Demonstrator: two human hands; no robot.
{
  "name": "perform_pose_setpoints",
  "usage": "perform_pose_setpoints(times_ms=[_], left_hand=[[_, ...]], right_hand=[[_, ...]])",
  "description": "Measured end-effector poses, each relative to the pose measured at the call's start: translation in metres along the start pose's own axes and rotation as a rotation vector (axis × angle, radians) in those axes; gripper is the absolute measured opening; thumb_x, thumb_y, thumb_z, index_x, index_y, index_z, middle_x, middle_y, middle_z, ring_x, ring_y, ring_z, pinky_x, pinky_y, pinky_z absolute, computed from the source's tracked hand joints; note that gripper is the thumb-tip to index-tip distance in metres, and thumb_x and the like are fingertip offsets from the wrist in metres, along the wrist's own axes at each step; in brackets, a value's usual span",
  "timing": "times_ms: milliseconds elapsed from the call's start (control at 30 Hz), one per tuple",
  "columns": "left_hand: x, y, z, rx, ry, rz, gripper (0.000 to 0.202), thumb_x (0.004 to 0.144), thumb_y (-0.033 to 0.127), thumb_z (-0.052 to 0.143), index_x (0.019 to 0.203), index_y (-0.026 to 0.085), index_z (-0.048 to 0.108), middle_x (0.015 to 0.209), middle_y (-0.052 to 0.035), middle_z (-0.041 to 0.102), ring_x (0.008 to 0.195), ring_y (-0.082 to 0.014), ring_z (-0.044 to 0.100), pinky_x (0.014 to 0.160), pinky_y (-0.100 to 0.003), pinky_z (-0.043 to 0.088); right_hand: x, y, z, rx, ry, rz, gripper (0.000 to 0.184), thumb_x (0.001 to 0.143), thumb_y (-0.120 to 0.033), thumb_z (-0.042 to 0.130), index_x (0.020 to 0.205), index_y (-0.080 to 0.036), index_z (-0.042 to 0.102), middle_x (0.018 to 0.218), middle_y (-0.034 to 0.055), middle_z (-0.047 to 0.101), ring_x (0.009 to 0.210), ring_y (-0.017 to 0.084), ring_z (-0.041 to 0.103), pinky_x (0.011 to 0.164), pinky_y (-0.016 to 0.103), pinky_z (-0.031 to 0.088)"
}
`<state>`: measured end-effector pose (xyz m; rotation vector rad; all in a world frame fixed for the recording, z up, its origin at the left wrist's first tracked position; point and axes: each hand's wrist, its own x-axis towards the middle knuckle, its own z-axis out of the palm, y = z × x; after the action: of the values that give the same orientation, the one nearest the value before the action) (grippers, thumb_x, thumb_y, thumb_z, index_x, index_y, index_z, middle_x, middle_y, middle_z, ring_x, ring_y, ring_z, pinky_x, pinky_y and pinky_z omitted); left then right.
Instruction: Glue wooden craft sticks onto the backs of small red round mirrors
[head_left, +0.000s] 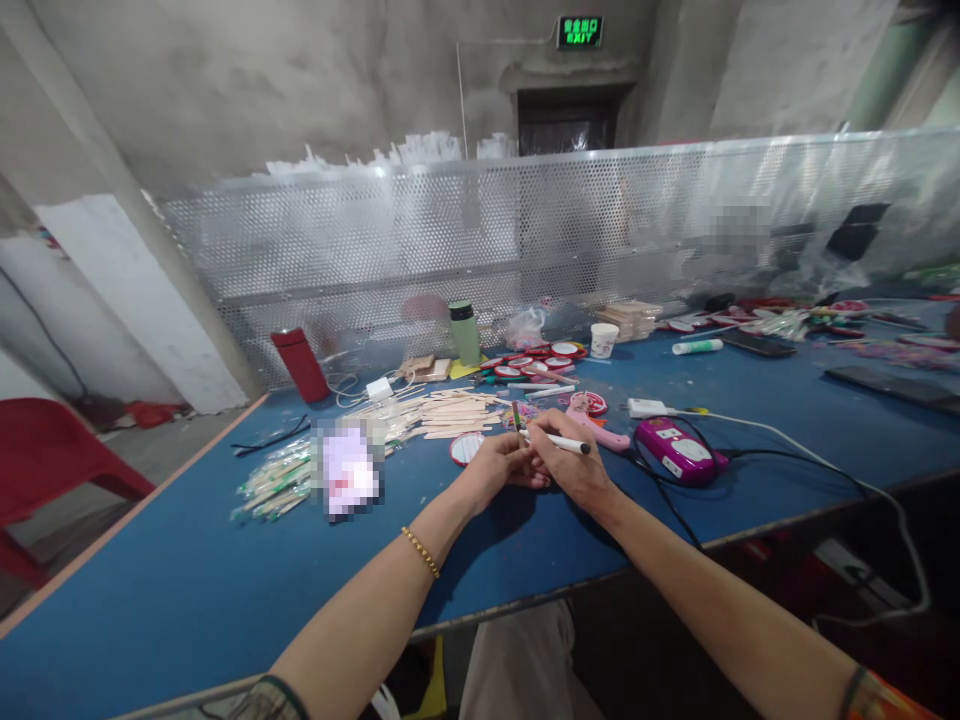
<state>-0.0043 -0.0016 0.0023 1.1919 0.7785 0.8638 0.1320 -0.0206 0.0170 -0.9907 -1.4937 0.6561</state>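
Observation:
My right hand (574, 465) grips a white pen (559, 440) with a black end, its tip pointing left toward my left hand. In my left hand (499, 470) a thin stick (517, 418) with a dark green part stands up between the closed fingers; most of it is hidden. The hands meet just above the blue table. Touching or just behind my left hand is a round white disc (466, 449) with a red rim. Past my right hand lies a pink glue gun (604, 430), partly covered by that hand.
Flat wooden sticks (457, 412) lie behind the hands, and bagged sticks (274, 485) beside a blurred-out phone-like screen (349, 475) at left. A purple power strip (679, 452) with cables sits right. A red bottle (300, 365), green bottle (465, 338) and paper cup (603, 341) stand farther back.

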Motion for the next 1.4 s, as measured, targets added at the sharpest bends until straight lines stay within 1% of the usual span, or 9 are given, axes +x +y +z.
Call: perform_pose_setpoints(times_ms=[133,300,467,700,933,1033,1233,1400], left_hand=[[0.0004,-0.0009,0.0,-0.006,0.004,0.0,0.041,0.066,0.041,0.083,0.073,0.012,0.055,0.064,-0.0036,0.063,0.06,-0.0149,0.066,0.068,-0.034,0.059],[0.0004,-0.0008,0.0008,-0.006,0.003,0.006,0.043,0.064,0.043,0.084,0.074,0.012,0.055,0.063,-0.0024,0.062,0.059,-0.0142,0.065,0.067,-0.033,0.058],[-0.0009,0.0014,0.0012,-0.002,-0.009,0.002,0.044,0.063,0.044,0.084,0.071,0.013,0.054,0.062,-0.0025,0.062,0.059,-0.0145,0.065,0.067,-0.033,0.058],[-0.0015,0.0021,0.001,0.006,-0.008,0.007,0.046,0.062,0.046,0.084,0.071,0.013,0.054,0.061,-0.002,0.061,0.059,-0.0151,0.066,0.068,-0.033,0.059],[-0.0012,0.0011,0.0005,0.005,-0.01,0.004,0.048,0.06,0.047,0.085,0.072,0.013,0.053,0.062,-0.0023,0.062,0.059,-0.0147,0.065,0.069,-0.034,0.059],[-0.0016,0.0019,0.0004,0.01,-0.013,0.004,0.048,0.06,0.048,0.085,0.073,0.013,0.054,0.062,-0.0024,0.062,0.059,-0.0146,0.065,0.069,-0.034,0.059],[-0.0021,0.0033,0.0014,0.013,-0.024,0.006,0.047,0.061,0.048,0.084,0.071,0.013,0.055,0.061,-0.0022,0.061,0.059,-0.0144,0.065,0.069,-0.034,0.059],[-0.002,0.0024,0.0009,0.022,-0.024,0.017,0.049,0.06,0.05,0.084,0.07,0.013,0.054,0.062,-0.0024,0.062,0.059,-0.0141,0.065,0.069,-0.033,0.059]], right_hand=[[0.0003,0.0039,0.0001,-0.019,-0.002,-0.025,0.022,0.081,-0.04,0.053,0.068,-0.022,0.054,0.056,-0.0032,0.056,0.043,0.012,0.055,0.04,0.023,0.046],[0.0003,0.0075,0.0012,-0.02,-0.002,-0.01,0.022,0.082,-0.04,0.055,0.069,-0.022,0.054,0.055,-0.0034,0.056,0.042,0.013,0.055,0.04,0.023,0.046],[-0.0004,0.005,0.0011,0.008,0.018,0.037,0.022,0.081,-0.04,0.055,0.07,-0.022,0.054,0.056,-0.0029,0.057,0.042,0.013,0.056,0.038,0.024,0.047],[0.0007,0.0054,0.0005,-0.029,0.032,0.008,0.022,0.081,-0.04,0.054,0.068,-0.022,0.054,0.056,-0.0024,0.058,0.043,0.013,0.057,0.04,0.024,0.047],[-0.0005,0.0036,0.0013,0.0,0.008,0.047,0.022,0.081,-0.041,0.055,0.07,-0.022,0.054,0.055,-0.0031,0.058,0.042,0.014,0.057,0.039,0.024,0.048],[-0.0005,0.0026,0.0012,-0.003,0.017,0.058,0.021,0.08,-0.04,0.055,0.069,-0.022,0.053,0.054,-0.0034,0.057,0.041,0.013,0.056,0.038,0.024,0.046],[0.0003,0.0044,-0.0003,-0.022,0.044,0.01,0.023,0.081,-0.04,0.056,0.067,-0.022,0.053,0.054,-0.0022,0.058,0.042,0.013,0.056,0.04,0.024,0.047],[0.0,0.0032,0.0009,-0.001,0.035,0.041,0.023,0.081,-0.041,0.056,0.068,-0.022,0.053,0.054,-0.0027,0.057,0.042,0.014,0.057,0.039,0.025,0.047]])
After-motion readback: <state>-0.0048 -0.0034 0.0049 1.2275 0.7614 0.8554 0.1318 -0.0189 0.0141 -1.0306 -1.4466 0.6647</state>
